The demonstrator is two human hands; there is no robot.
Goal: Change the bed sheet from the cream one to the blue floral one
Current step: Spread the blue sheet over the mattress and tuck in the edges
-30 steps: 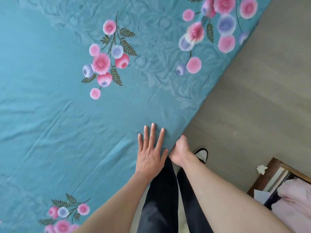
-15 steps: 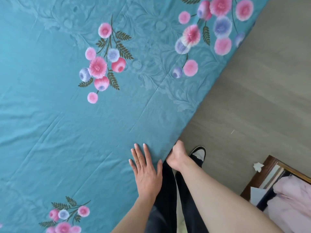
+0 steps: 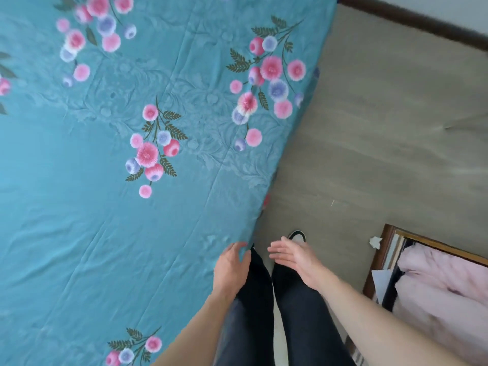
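Now your left hand rests at the near edge of the bed, fingers loosely bent against the blue floral sheet where it drops over the side; whether it pinches the cloth you cannot tell. Your right hand hangs apart from the bed above your dark trousers, palm turned inward, fingers straight and relaxed, holding nothing. The sheet lies spread across the whole bed, with faint creases and clusters of pink and lilac flowers. On the grey floor to your right stands a wooden box holding pale pink fabric, a crumpled white scrap just beside it
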